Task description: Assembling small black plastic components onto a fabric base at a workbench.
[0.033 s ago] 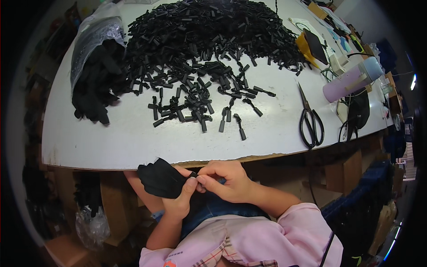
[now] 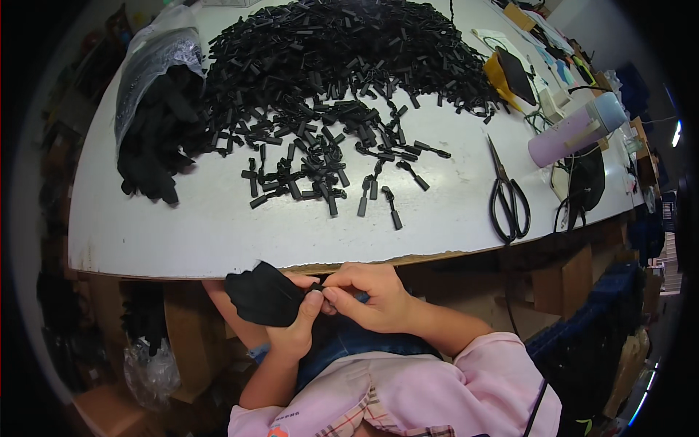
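Note:
My left hand is closed around a bundle of black fabric strips, which look like zipper tapes and fan out to the left over my lap. At the bundle's right end, my right hand pinches with thumb and fingertips, meeting the left thumb. A small dark piece shows between the two hands; whether it is a strip end or a zipper slider is too small to tell. Beyond my hands, several loose black zipper sliders with long pulls lie on the white table.
A large heap of black zipper sliders covers the table's far middle. A clear plastic bag with black fabric strips lies left. To the right are black-handled scissors, a lilac bottle and a phone on a yellow stand.

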Demonstrator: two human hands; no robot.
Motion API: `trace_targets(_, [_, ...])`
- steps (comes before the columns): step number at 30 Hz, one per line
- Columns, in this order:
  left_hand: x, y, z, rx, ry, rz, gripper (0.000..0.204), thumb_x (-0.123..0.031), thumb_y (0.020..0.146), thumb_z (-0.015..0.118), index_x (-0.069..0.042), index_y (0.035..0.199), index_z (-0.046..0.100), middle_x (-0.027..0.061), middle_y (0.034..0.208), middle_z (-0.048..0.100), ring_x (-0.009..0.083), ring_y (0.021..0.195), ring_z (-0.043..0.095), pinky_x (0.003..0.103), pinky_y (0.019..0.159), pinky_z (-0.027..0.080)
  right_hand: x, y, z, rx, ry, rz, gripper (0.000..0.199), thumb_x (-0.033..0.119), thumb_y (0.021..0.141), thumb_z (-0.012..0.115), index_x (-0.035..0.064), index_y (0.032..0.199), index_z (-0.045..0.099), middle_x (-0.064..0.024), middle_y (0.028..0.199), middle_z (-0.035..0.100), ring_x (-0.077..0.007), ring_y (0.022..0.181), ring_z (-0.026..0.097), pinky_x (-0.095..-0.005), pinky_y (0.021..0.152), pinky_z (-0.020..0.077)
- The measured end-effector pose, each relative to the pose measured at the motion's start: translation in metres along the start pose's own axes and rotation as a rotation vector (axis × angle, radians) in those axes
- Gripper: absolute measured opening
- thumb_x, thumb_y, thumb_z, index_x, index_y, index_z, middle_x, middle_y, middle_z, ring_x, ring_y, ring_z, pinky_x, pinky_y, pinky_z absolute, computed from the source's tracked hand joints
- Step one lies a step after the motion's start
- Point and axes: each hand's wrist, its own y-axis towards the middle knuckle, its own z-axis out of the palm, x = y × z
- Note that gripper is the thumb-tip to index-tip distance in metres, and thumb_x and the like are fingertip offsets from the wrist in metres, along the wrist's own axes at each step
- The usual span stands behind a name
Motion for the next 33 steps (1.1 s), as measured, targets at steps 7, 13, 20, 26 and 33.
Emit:
trace_targets(7, [-0.001,0.001,0.004,0.214,0.732,0.620,0.011,-0.001,0.078,0.054,-0.001,0.088,0.051,0.0053,0.079,0.047,0.0134,0.063,0.051,0.023,0.057,0.044,0.004,-0.001,-0.012,0.098,0.487,0.538,0.011,0.005,0.077,0.054,-0.0043,0.083,0.053,-0.0064,0.057,0.052,-0.0046,0.044,0.045,-0.0192,0.039,0.0360])
trace_targets(13, [0.001,0.001,0.006,-0.040,-0.119,-0.244,0.018,-0.011,0.079,0.054,0.002,0.090,0.046,0.0100,0.079,0.050,0.0178,0.063,0.055,0.032,0.060,0.049,0.002,0.046,-0.058,-0.349,-1.159,-0.157,0.007,0.007,0.068,0.055,0.0011,0.071,0.053,-0.0114,0.067,0.050,-0.0257,0.060,0.052,-0.0328,0.049,0.0444])
trace_targets(20, [0.003,0.002,0.004,-0.107,0.122,-0.201,0.015,-0.009,0.077,0.057,0.000,0.087,0.051,0.0050,0.082,0.051,0.0126,0.076,0.051,0.024,0.066,0.042,-0.001,0.051,-0.080,-0.365,-1.005,-0.067,0.006,0.005,0.067,0.055,0.0008,0.068,0.050,-0.0104,0.066,0.053,-0.0224,0.057,0.055,-0.0291,0.049,0.0448])
trace_targets(26, [0.001,0.005,0.009,-0.054,0.341,0.037,0.014,-0.003,0.075,0.059,0.000,0.087,0.053,0.0051,0.084,0.052,0.0117,0.078,0.050,0.024,0.071,0.039,0.015,0.015,-0.029,-0.123,-0.189,0.003,0.008,-0.001,0.070,0.059,-0.0015,0.077,0.055,-0.0055,0.073,0.055,-0.0072,0.062,0.053,-0.0180,0.051,0.0429])
trace_targets(33, [0.000,0.002,0.010,-0.024,0.335,0.144,0.013,0.002,0.073,0.058,-0.001,0.086,0.053,0.0064,0.084,0.053,0.0126,0.078,0.050,0.024,0.070,0.041,0.012,0.013,-0.015,-0.086,-0.414,-0.333,0.012,0.001,0.064,0.063,0.0016,0.073,0.054,-0.0078,0.068,0.053,-0.0199,0.060,0.053,-0.0260,0.050,0.0433])
